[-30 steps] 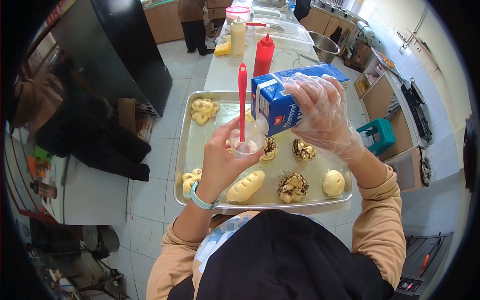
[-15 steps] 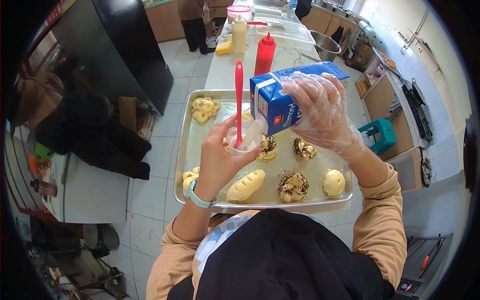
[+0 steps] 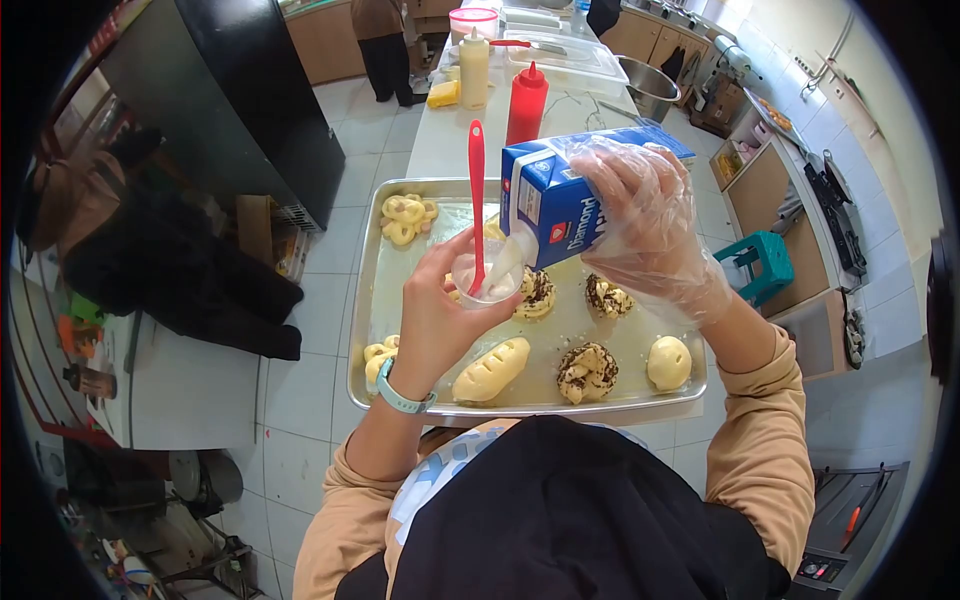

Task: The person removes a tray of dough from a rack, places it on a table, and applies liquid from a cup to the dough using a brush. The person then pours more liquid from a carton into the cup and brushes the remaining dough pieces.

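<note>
My left hand (image 3: 440,305), with a watch on the wrist, is wrapped round a small clear cup (image 3: 488,283) above the tray's middle. A red brush or spatula (image 3: 477,200) stands upright in the cup, its handle rising from it. In a clear plastic glove, my right hand (image 3: 645,215) grips a blue and white carton (image 3: 560,210), tilted left with its spout at the cup's rim. Below both hands lies a metal baking tray (image 3: 378,290) with several shaped dough pieces, among them a slashed oval one (image 3: 491,370) and a knotted one with dark bits (image 3: 587,373).
Beyond the tray, a red squeeze bottle (image 3: 527,105) and a pale one (image 3: 474,70) stand on the white table (image 3: 430,150). A metal bowl (image 3: 650,88) is behind at the right. One person in dark clothes (image 3: 180,240) is at the left, another (image 3: 383,50) at the back.
The carton's pouring end has shifted very slightly, and less white liquid shows at the cup's rim. Both hands keep their grips.
</note>
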The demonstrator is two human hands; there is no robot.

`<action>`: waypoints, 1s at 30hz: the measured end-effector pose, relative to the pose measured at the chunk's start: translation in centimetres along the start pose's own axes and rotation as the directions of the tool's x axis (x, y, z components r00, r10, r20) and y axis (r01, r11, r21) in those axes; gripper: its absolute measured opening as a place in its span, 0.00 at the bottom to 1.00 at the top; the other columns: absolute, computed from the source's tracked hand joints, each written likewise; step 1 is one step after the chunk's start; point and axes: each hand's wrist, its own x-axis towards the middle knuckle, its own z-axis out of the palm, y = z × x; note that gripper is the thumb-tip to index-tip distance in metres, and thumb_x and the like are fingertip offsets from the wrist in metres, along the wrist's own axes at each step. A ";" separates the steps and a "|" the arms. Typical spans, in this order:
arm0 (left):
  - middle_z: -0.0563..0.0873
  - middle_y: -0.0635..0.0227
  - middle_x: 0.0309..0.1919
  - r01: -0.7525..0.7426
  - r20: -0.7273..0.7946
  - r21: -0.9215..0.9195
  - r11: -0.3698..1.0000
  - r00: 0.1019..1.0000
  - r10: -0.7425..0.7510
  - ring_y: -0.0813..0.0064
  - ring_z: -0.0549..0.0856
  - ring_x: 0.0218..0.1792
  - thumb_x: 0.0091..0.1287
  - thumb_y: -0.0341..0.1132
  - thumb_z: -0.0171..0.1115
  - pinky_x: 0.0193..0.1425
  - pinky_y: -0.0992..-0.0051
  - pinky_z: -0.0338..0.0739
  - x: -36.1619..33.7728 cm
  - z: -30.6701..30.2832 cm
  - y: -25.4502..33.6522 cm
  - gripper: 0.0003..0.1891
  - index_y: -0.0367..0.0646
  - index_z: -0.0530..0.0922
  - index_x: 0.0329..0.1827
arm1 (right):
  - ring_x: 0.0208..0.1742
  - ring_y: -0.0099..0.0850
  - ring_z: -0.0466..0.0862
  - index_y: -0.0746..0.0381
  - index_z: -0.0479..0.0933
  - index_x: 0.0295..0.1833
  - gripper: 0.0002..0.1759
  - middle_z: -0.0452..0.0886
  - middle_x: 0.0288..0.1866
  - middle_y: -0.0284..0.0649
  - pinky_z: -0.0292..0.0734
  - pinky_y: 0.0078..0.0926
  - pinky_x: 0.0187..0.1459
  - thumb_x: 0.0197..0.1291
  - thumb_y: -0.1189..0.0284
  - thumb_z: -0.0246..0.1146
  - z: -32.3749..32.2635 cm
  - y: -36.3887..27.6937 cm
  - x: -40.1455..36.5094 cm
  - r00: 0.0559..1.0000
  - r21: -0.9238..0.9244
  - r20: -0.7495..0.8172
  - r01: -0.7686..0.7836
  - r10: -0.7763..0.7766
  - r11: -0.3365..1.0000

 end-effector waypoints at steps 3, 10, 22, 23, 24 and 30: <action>0.84 0.61 0.49 0.010 0.006 -0.044 0.999 1.000 -0.010 0.71 0.86 0.47 0.42 0.35 0.81 0.47 0.72 0.82 0.4 -0.1 0.2 0.39 0.36 0.76 0.62 | 0.62 0.38 0.68 0.51 0.66 0.68 0.47 0.70 0.61 0.39 0.59 0.47 0.65 0.39 0.61 0.78 -0.3 0.0 0.2 0.996 0.014 0.055 -0.066 0.065 0.998; 0.84 0.61 0.50 0.023 0.050 0.004 1.000 0.998 -0.023 0.72 0.85 0.49 0.42 0.40 0.83 0.47 0.72 0.82 2.6 -0.4 1.5 0.41 0.36 0.76 0.62 | 0.60 0.46 0.69 0.53 0.63 0.69 0.49 0.69 0.60 0.45 0.65 0.43 0.62 0.38 0.64 0.78 -0.2 0.6 0.7 0.964 0.119 0.100 -0.256 0.245 0.959; 0.82 0.63 0.53 0.049 0.014 -0.100 0.994 0.999 -0.047 0.73 0.84 0.51 0.43 0.36 0.83 0.49 0.72 0.81 4.2 0.6 1.1 0.40 0.38 0.75 0.63 | 0.56 0.42 0.76 0.60 0.68 0.62 0.48 0.74 0.51 0.50 0.73 0.38 0.58 0.34 0.55 0.79 3.0 9.8 2.3 0.747 0.265 -0.031 -0.634 0.664 0.726; 0.82 0.62 0.53 0.068 -0.007 -0.087 0.994 0.998 -0.068 0.72 0.84 0.51 0.43 0.35 0.83 0.49 0.72 0.81 3.8 0.5 0.8 0.40 0.38 0.75 0.63 | 0.56 0.43 0.75 0.59 0.69 0.62 0.47 0.74 0.52 0.49 0.73 0.38 0.58 0.34 0.55 0.79 3.9 11.0 2.1 0.732 0.232 -0.057 -0.652 0.679 0.722; 0.82 0.61 0.53 0.042 -0.028 -0.088 0.995 0.999 -0.044 0.73 0.84 0.51 0.44 0.35 0.83 0.50 0.71 0.82 3.5 0.5 0.5 0.40 0.37 0.75 0.63 | 0.57 0.44 0.75 0.58 0.69 0.61 0.46 0.74 0.52 0.49 0.73 0.38 0.58 0.34 0.55 0.79 5.0 12.3 1.8 0.717 0.200 -0.084 -0.668 0.692 0.717; 0.82 0.61 0.50 0.050 -0.129 -0.090 0.995 0.990 -0.061 0.71 0.84 0.50 0.43 0.30 0.82 0.50 0.74 0.83 1.1 -0.2 -1.3 0.40 0.33 0.74 0.62 | 0.50 0.37 0.81 0.63 0.74 0.52 0.37 0.81 0.47 0.44 0.76 0.34 0.55 0.33 0.63 0.81 15.8 20.4 -2.7 0.689 0.075 -0.288 -0.676 0.665 0.733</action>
